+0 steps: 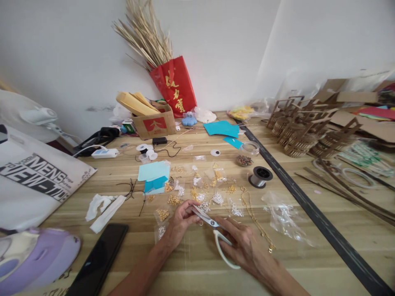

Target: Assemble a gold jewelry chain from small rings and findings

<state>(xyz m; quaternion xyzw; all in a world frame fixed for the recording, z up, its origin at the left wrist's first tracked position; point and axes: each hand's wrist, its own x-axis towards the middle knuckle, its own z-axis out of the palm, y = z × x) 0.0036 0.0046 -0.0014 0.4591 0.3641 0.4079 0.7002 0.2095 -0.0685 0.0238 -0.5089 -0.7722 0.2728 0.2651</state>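
My right hand [239, 240] grips a pair of scissors [212, 223] with white handles, one handle loop hanging below the fingers. The blades point up and left toward my left hand [182, 220]. My left fingers are pinched together near the blade tips; what they hold, if anything, is too small to make out. Just beyond the hands lie small piles of gold beads [174, 200] and silver findings [217, 198] on clear bags. A gold chain [251, 213] stretches along the table to the right of them.
A spool of wire [261, 176] stands right of the piles, near a dish of brown beads [244, 160]. Blue card sheets [154, 170] lie to the left. A black phone [98, 259] rests front left. Woven baskets [299, 139] crowd the right, beyond a black strip [296, 193].
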